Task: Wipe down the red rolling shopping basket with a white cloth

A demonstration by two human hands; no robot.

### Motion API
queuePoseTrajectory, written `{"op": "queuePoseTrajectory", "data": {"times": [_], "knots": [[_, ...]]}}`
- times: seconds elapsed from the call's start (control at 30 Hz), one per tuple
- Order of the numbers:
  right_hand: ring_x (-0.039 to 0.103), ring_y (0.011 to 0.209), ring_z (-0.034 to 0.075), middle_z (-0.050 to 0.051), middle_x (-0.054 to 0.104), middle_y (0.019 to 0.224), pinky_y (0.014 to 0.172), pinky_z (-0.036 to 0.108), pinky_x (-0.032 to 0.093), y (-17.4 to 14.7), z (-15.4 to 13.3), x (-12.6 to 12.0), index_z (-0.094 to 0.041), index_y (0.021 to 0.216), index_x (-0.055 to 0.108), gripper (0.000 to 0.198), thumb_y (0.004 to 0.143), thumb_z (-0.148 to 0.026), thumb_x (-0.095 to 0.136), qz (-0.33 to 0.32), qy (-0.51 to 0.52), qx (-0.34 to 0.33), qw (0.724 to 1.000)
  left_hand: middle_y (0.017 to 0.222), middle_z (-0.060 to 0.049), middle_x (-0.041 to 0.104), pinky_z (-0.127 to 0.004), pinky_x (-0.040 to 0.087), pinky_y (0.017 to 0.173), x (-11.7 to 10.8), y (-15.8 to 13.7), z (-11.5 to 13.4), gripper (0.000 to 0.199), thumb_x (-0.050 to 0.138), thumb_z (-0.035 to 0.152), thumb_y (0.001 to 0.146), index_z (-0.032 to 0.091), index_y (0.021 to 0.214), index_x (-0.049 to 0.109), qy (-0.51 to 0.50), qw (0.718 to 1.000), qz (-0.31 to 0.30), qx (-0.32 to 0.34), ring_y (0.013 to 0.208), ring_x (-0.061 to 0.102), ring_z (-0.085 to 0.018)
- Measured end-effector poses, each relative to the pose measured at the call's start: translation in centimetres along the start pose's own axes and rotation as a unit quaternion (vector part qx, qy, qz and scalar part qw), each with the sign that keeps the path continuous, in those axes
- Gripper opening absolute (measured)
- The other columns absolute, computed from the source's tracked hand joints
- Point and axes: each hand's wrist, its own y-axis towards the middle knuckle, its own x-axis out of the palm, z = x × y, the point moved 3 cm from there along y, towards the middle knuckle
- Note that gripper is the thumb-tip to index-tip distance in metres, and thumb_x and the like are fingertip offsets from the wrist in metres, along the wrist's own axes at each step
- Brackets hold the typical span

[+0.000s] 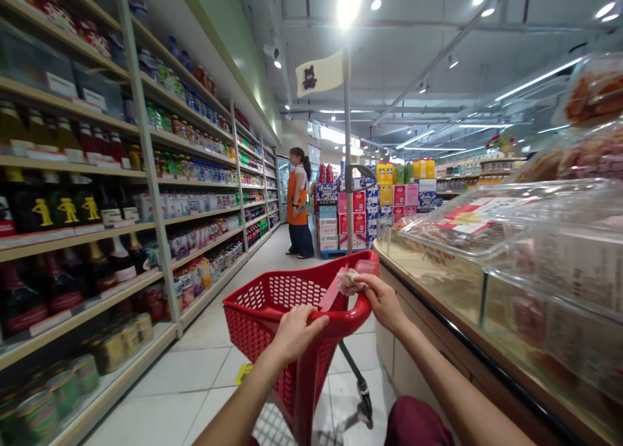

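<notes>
In front of me stands a red plastic shopping cart (270, 297) with perforated sides. My left hand (296, 332) rests closed over its rounded handle rim, the thumb lying along the top. At the right end of the handle, my right hand (387, 302) pinches a crumpled whitish tissue (348, 282) between thumb and fingers, just above the rim. A pink flat piece (331, 289) shows in the cart beside the tissue. From the cart rises a grey pole (347, 121) bearing a cream flag (320, 74) with a bear on it.
Shelves (195, 202) of bottles and cans line the left side. Close on the right is a display counter (428, 290) stacked with clear plastic food trays (467, 222). Ahead, a person in an orange apron (296, 196) stands near stacked boxes (353, 225). White floor tiles (195, 368) run between.
</notes>
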Motion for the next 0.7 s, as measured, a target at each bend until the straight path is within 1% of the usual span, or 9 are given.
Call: {"op": "queuePoseTrajectory", "data": {"times": [0.07,0.17,0.27,0.33,0.4,0.47,0.53,0.63,0.7], "knots": [[0.057,0.094,0.017,0.005,0.063,0.1,0.085,0.034,0.044,-0.1,0.3,-0.4,-0.02,0.095,0.059,0.025,0.077,-0.021,0.041,-0.004,0.0,0.015,1.0,0.088,-0.001,0.06,-0.028,0.036,0.075,0.5,-0.2,0.5,0.043,0.03,0.056,0.078,0.022,0.085,0.055,0.028,0.999,0.019,0.001,0.087,0.051,-0.018],[0.058,0.092,0.017,0.005,0.063,0.099,0.084,0.034,0.044,-0.2,0.8,-1.5,-0.02,0.094,0.06,0.025,0.077,-0.024,0.042,-0.009,-0.008,0.04,0.999,0.089,-0.002,0.06,-0.029,0.035,0.074,1.1,-0.5,2.3,0.047,0.027,0.059,0.078,0.022,0.084,0.054,0.052,0.998,0.034,-0.005,0.088,0.051,-0.019],[0.058,0.091,0.018,0.005,0.064,0.098,0.084,0.034,0.044,-0.3,1.3,-2.8,-0.02,0.094,0.061,0.026,0.078,-0.028,0.043,-0.023,-0.013,0.067,0.997,0.086,-0.003,0.06,-0.03,0.036,0.073,1.6,-0.4,3.1,0.052,0.026,0.065,0.075,0.021,0.081,0.054,0.047,0.998,0.028,-0.015,0.085,0.053,-0.02],[0.059,0.09,0.018,0.005,0.064,0.099,0.083,0.034,0.045,-0.3,1.6,-3.6,-0.02,0.096,0.061,0.027,0.078,-0.031,0.044,-0.036,-0.006,0.084,0.996,0.084,-0.002,0.06,-0.029,0.036,0.072,2.1,-0.4,2.1,0.05,0.029,0.064,0.074,0.022,0.08,0.055,0.023,1.0,0.001,-0.006,0.082,0.053,-0.019],[0.059,0.089,0.019,0.005,0.064,0.098,0.082,0.033,0.046,-0.1,2.0,-4.2,-0.019,0.096,0.061,0.029,0.078,-0.036,0.045,-0.038,0.007,0.1,0.994,0.088,-0.001,0.061,-0.029,0.037,0.075,2.6,-0.8,-0.1,0.043,0.033,0.059,0.076,0.023,0.085,0.055,0.012,1.0,-0.014,-0.001,0.085,0.053,-0.018],[0.06,0.088,0.019,0.006,0.065,0.097,0.08,0.032,0.047,0.3,2.5,-4.6,-0.019,0.096,0.061,0.032,0.077,-0.039,0.047,-0.032,0.023,0.116,0.992,0.1,-0.002,0.059,-0.031,0.034,0.084,2.9,-1.4,-2.6,0.038,0.033,0.051,0.079,0.023,0.096,0.053,0.034,0.999,0.007,-0.023,0.095,0.05,-0.018],[0.06,0.086,0.019,0.005,0.065,0.096,0.078,0.031,0.048,0.6,3.1,-5.1,-0.018,0.096,0.061,0.034,0.076,-0.042,0.048,-0.031,0.049,0.134,0.989,0.107,-0.003,0.056,-0.033,0.03,0.089,3.0,-1.9,-4.3,0.037,0.029,0.045,0.082,0.022,0.102,0.05,0.068,0.996,0.032,-0.048,0.102,0.047,-0.018],[0.061,0.082,0.019,0.006,0.066,0.092,0.075,0.031,0.048,0.5,3.2,-5.9,-0.017,0.096,0.06,0.035,0.076,-0.043,0.047,-0.035,0.057,0.152,0.986,0.095,-0.003,0.059,-0.033,0.033,0.084,3.3,-2.1,-4.4,0.04,0.022,0.045,0.084,0.022,0.089,0.054,0.117,0.991,0.02,-0.055,0.094,0.05,-0.019],[0.061,0.081,0.019,0.005,0.067,0.09,0.073,0.03,0.048,-0.1,2.3,-6.6,-0.018,0.097,0.06,0.033,0.078,-0.041,0.046,-0.044,0.003,0.144,0.989,0.087,-0.003,0.06,-0.033,0.035,0.078,3.4,-1.9,-3.5,0.042,0.021,0.047,0.084,0.022,0.081,0.054,0.14,0.989,0.006,-0.051,0.087,0.051,-0.019]]}}
